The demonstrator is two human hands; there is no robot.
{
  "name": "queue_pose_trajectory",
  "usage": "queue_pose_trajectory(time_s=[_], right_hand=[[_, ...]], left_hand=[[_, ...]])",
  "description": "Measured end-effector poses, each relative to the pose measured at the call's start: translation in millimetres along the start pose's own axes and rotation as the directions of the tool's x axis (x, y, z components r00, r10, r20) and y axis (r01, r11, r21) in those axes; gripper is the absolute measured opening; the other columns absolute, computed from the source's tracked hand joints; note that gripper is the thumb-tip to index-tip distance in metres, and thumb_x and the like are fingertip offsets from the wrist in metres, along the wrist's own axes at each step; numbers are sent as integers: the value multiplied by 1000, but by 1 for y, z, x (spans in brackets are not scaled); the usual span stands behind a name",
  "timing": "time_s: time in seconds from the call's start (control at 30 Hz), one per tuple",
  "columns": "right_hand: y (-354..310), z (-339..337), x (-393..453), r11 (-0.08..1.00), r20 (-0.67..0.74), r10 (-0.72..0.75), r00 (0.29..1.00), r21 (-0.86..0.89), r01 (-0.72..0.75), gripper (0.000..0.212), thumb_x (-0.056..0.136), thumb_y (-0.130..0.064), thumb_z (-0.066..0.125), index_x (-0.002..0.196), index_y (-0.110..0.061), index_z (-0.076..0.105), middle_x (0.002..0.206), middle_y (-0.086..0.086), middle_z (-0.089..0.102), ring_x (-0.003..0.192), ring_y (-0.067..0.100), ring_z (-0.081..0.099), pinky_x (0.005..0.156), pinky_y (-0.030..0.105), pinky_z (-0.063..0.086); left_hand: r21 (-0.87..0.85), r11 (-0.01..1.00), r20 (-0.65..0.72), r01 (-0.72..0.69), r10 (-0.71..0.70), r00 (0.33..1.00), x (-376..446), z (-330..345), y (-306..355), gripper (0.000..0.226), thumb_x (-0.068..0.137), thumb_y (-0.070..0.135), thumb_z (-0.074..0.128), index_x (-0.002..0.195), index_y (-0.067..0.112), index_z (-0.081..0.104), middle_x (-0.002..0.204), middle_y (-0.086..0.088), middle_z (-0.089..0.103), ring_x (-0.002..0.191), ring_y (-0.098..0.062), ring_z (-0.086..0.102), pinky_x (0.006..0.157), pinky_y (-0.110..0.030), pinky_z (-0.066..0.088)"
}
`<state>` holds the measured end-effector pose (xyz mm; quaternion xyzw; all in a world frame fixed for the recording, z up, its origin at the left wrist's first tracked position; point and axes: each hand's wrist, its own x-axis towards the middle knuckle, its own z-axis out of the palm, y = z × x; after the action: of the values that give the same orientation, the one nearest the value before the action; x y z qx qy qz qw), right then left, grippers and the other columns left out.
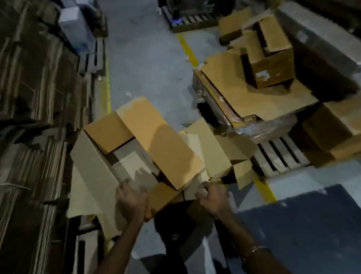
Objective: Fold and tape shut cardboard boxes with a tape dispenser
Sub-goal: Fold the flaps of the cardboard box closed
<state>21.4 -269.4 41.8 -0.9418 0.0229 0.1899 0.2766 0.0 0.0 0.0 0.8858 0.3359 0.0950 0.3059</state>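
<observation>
View: head camera, the only one; looks forward and down over both forearms. Frame is dim and somewhat blurred.

Task item: open cardboard box [131, 152], held up in front of the person, above the grey floor [142, 58].

Box flaps: not yet closed. One long flap [164, 142] lies partly over the opening; a short flap [108, 131] at the far left end stands turned in. Paler cardboard shows inside the opening.

Long axis: runs from far left to near right, roughly along the long flap, slanted across the person's front.

Left hand [130, 200]: on the near left edge of the box, fingers spread and laid over the edge. Whether the thumb curls under cannot be told.

Right hand [212, 198]: at the near right corner, fingers curled round a cardboard edge there, gripping it.

Nearer hand: both sit at the near end; the left hand is closer to the opening, the right to the loose flaps [217, 148] splayed out on the right side.

Judgement, step in hand: folding stage; taping not started. The right-side flaps appear to be what must come inward next, away from the right hand and across the long axis.

Tape dispenser: not visible anywhere in frame.

Surroundings: stacks of flattened cardboard [28, 81] along the left; a pallet [281, 157] at right carrying sheets and a made-up box [269, 64]; yellow floor line [187, 48].

Risk, as judged: loose flaps may spring back before tape is at hand.
</observation>
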Motion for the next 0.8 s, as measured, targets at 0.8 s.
queue_pose_trajectory(time_s=[0.8], right_hand=[[-122,29,307,881,128,204,971,408,-239,50,106,-52,46,145,-24,60,148,10,58,133,37,53,110,42,42]], left_hand=[[-105,872,523,478,-360,772,234,-6,-54,48,108,16,49,156,21,42,139,-16,60,113,-40,62,91,-58,60]])
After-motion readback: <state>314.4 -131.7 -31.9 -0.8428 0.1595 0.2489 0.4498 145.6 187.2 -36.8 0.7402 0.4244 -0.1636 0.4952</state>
